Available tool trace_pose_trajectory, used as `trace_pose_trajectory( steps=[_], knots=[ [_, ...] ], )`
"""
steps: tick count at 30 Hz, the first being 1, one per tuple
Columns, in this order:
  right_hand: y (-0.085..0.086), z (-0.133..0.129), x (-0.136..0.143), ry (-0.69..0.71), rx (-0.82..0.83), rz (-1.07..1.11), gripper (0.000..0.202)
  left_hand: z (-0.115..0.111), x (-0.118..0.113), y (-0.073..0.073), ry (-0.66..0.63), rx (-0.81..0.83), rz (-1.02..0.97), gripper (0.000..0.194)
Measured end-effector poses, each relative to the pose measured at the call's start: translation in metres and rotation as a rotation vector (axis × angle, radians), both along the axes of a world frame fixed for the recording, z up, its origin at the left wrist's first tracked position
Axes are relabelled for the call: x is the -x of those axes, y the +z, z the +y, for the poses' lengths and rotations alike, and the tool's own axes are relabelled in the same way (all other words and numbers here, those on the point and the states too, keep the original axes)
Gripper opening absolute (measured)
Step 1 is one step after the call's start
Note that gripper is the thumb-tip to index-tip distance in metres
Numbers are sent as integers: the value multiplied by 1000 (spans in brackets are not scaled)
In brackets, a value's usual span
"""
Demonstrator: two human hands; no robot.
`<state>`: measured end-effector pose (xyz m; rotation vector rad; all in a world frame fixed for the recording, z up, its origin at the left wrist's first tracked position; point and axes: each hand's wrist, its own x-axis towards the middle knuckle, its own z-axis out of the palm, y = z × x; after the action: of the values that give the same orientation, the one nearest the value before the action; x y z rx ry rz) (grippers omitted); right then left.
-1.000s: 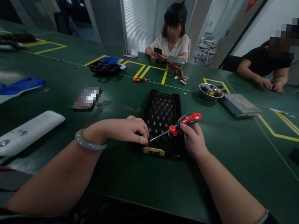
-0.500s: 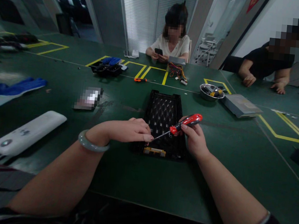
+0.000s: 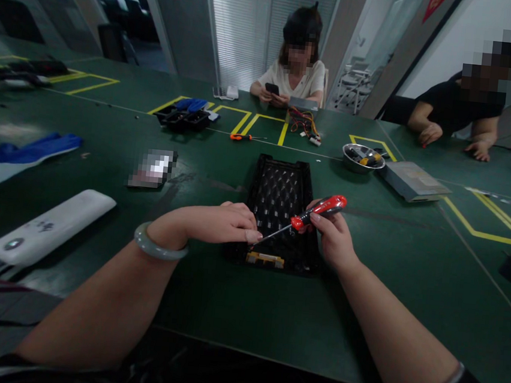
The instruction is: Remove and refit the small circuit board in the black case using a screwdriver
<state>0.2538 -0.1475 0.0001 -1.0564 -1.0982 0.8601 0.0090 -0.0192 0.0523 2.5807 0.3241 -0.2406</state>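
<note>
On the table in front of me lies a black plastic panel [image 3: 282, 185] with a patterned recessed face. A yellowish strip [image 3: 265, 259] with a pale connector sits at its near end. My right hand [image 3: 335, 238] is closed round the red and black handle of a screwdriver [image 3: 323, 212], whose shaft slants down to the left. My left hand [image 3: 228, 222] lies over the panel's left side, with its fingers drawn together beside the screwdriver's tip. Whatever those fingers pinch, and the exact tip, is hidden or too small to make out.
A white oblong device [image 3: 51, 226] and a pixelated phone-like object [image 3: 153, 168] lie left. Farther back are an orange screwdriver [image 3: 241, 137], a black tray [image 3: 183, 118], a metal bowl [image 3: 362, 159] of tools and a grey metal box [image 3: 414, 181]. Two people sit across the table.
Both hands and the screwdriver hold nearly the same pose over the panel. The view has shifted very slightly. At the far right, a person's hand has moved a little.
</note>
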Motion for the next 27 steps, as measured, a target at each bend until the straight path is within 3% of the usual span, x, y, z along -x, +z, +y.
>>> trace_pose_trajectory(
  steps=[27],
  knots=[
    [0, 0, 0, -18, 24, -7, 15, 1, 2, 2, -29, 20, -26, 33]
  ],
)
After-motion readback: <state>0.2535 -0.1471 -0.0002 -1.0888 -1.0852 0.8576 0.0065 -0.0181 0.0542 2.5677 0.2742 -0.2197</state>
